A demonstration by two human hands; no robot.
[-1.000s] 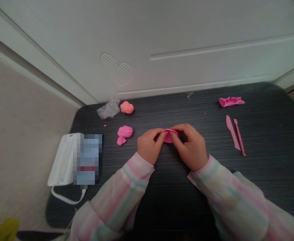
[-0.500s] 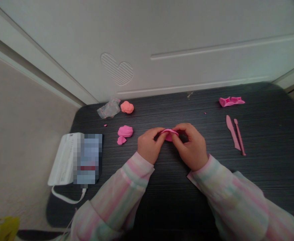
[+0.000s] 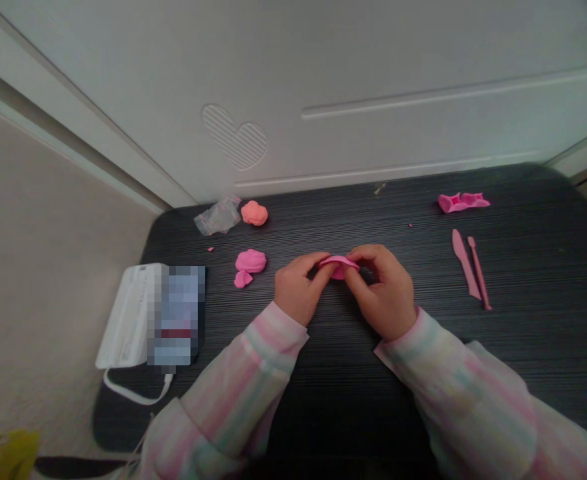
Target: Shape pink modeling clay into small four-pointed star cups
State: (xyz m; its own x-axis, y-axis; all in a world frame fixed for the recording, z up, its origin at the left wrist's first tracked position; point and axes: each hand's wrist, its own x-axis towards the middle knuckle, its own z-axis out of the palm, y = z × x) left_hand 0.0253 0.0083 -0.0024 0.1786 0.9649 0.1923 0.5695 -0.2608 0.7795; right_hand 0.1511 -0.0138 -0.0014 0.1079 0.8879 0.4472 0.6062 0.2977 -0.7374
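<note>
A thin, curved piece of pink modelling clay [image 3: 340, 268] is held between both hands over the middle of the dark table [image 3: 323, 373]. My left hand [image 3: 299, 287] pinches its left edge with thumb and forefinger. On the opposite edge, my right hand [image 3: 384, 292] grips in the same way. Part of the clay is hidden behind the fingers. To the left of my left hand lie a larger pink clay lump [image 3: 251, 261] and a smaller pink lump [image 3: 243, 279], close together.
An orange clay lump [image 3: 254, 213] sits beside a crumpled clear bag [image 3: 218, 217] at the back left. A white power bank [image 3: 129, 317] is cabled near a phone [image 3: 176, 317]. At right are a pink plastic knife [image 3: 465, 262], a thin pink stick tool [image 3: 479, 272] and a pink object [image 3: 463, 202].
The pink clay between my fingers looks slightly wider and more curved at its top edge. Both hands have barely shifted, still pinching it.
</note>
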